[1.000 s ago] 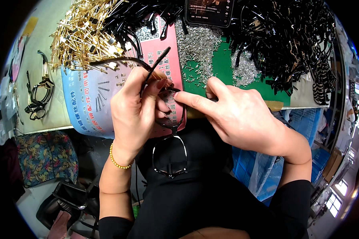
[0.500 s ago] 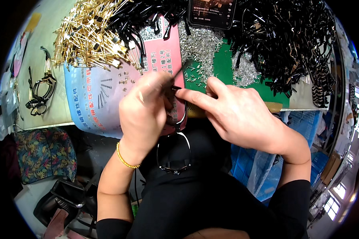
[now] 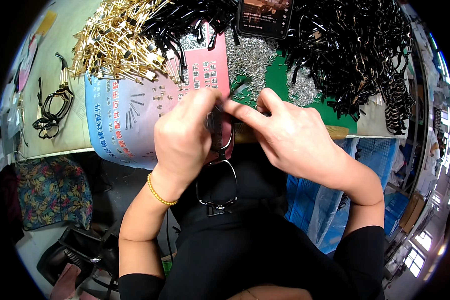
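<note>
My left hand (image 3: 182,137), with a gold beaded bracelet at the wrist, is closed round the upper part of an eyeglass frame (image 3: 220,204). One dark rim of the frame hangs below my fingers, over my lap. My right hand (image 3: 295,137) has its fingers curled, and its index fingertip meets my left fingers at the top of the frame. A small dark bit shows between the right fingers; I cannot make out what it is. The spot where both hands meet is partly hidden by the fingers.
Gold temple arms (image 3: 117,42) and black temple arms (image 3: 345,55) lie heaped on the table. Small silver screws (image 3: 250,57) cover part of a green mat (image 3: 277,77). A phone (image 3: 265,20) stands at the back. Another frame (image 3: 55,102) lies at left, beside a printed sheet (image 3: 110,112).
The hanging rim has swung slightly up and left. My left fingers have shifted, showing a dark part between them. My right hand stays close by, with its index fingertip at the frame.
</note>
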`<action>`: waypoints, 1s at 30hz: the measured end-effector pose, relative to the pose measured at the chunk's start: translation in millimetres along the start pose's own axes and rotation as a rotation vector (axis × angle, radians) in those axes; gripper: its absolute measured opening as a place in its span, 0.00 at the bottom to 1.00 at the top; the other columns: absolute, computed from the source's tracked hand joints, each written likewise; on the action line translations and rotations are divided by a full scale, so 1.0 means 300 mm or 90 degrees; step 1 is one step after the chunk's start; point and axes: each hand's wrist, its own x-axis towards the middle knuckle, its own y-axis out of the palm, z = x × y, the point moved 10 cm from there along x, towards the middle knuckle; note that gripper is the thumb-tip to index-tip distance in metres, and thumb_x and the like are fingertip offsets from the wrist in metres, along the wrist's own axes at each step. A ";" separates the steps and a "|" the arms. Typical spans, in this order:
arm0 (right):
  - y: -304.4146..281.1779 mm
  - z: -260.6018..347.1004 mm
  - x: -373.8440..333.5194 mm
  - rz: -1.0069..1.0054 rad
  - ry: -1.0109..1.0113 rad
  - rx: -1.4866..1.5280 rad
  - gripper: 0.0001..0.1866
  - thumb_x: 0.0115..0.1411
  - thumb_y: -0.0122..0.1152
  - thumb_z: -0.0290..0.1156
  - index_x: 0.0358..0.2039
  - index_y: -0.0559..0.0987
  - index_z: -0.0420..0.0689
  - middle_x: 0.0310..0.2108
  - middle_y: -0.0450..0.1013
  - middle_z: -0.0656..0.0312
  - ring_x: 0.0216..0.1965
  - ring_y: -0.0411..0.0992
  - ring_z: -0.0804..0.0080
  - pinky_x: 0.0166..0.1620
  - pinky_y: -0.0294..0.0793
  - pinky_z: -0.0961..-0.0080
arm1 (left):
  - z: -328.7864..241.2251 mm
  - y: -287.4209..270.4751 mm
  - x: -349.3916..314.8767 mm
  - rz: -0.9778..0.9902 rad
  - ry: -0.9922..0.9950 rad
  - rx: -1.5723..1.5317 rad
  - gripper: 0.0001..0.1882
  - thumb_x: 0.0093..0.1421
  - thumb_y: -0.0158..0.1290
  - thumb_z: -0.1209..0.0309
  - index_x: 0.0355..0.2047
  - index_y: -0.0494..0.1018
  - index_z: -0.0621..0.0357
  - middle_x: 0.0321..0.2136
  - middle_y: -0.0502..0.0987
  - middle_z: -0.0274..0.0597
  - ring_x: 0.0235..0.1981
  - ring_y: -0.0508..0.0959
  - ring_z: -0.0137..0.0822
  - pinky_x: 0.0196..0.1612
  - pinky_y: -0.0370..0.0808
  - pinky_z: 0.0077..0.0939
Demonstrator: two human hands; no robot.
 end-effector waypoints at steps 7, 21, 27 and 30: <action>0.003 -0.003 0.008 0.008 0.031 0.020 0.32 0.56 0.60 0.23 0.63 0.73 0.57 0.36 0.68 0.54 0.30 0.76 0.57 0.27 0.78 0.63 | 0.083 0.015 0.011 0.046 -0.203 -0.206 0.06 0.64 0.54 0.83 0.39 0.74 0.60 0.22 0.76 0.41 0.17 0.79 0.31 0.22 0.73 0.25; -0.003 0.004 0.034 -0.139 -0.127 -0.251 0.19 0.59 0.59 0.38 0.52 0.76 0.55 0.33 0.68 0.65 0.26 0.71 0.75 0.23 0.72 0.80 | 0.104 0.033 0.012 0.076 -0.251 -0.273 0.05 0.65 0.54 0.83 0.39 0.74 0.60 0.24 0.79 0.40 0.18 0.80 0.28 0.21 0.75 0.23; -0.013 0.007 0.049 -0.144 -0.100 -0.181 0.18 0.59 0.60 0.37 0.50 0.75 0.50 0.33 0.67 0.63 0.26 0.72 0.71 0.24 0.73 0.77 | 0.101 0.034 0.015 0.072 -0.251 -0.270 0.05 0.66 0.53 0.82 0.40 0.74 0.61 0.24 0.80 0.39 0.19 0.80 0.27 0.22 0.75 0.22; -0.043 -0.026 0.027 -0.125 -0.015 -0.100 0.18 0.59 0.61 0.33 0.50 0.73 0.48 0.34 0.66 0.60 0.27 0.73 0.67 0.25 0.74 0.72 | 0.112 0.020 0.034 0.013 -0.243 -0.269 0.06 0.66 0.53 0.81 0.42 0.76 0.62 0.26 0.81 0.38 0.21 0.80 0.25 0.22 0.75 0.22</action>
